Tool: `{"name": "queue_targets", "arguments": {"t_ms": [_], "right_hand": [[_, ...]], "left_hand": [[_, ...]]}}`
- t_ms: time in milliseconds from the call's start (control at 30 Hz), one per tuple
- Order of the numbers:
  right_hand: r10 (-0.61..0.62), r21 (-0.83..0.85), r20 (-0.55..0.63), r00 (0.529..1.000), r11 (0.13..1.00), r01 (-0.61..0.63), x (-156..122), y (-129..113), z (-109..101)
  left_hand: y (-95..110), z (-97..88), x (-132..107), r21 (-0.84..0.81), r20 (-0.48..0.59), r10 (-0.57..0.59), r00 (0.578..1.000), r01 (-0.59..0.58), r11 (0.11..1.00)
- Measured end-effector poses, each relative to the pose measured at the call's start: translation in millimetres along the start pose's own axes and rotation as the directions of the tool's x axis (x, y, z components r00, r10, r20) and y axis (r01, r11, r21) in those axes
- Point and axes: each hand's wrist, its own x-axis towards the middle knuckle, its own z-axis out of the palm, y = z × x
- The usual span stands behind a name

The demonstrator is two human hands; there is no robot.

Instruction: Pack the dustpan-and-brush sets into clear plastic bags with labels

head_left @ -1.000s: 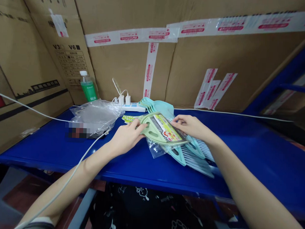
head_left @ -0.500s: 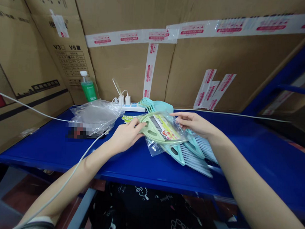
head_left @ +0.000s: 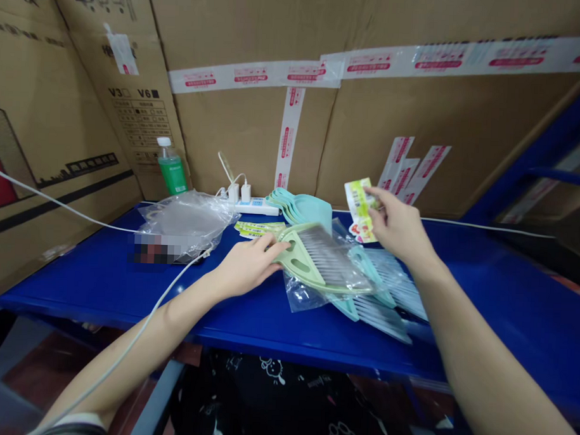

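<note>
Looking maybe partway done, with the right hand (head_left: 399, 226) pinching a printed card (head_left: 359, 210) clear of the green brush (head_left: 323, 257), left hand (head_left: 244, 266) gripping that brush's end over the worktop (head_left: 491, 301), more cards (head_left: 258, 230) lying behind and blue brushes (head_left: 382, 317) below not picked up yet.

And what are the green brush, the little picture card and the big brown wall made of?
The green brush: probably smooth plastic, judging by its even colour and moulded-looking holes.
The card: stiff paper or thin cardboard, because it's flat, brightly printed and holds its shape. It's too blurry to tell if it's glossy.
The brown wall: dull cardboard, it seems, from its tan colour and long crease.
</note>
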Motion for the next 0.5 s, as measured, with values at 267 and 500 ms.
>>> {"name": "queue_targets", "arguments": {"t_ms": [267,500], "right_hand": [[-0.392,0.149,0.318,0.863,0.920,0.363,40,-67,41],[-0.446,0.152,0.511,0.735,0.888,0.434,68,-90,104]], "left_hand": [[6,-2.4,1,-0.099,0.016,0.140,0.990,-0.138,0.985],[3,0.0,1,-0.090,-0.019,0.183,0.983,-0.184,0.979]]}}
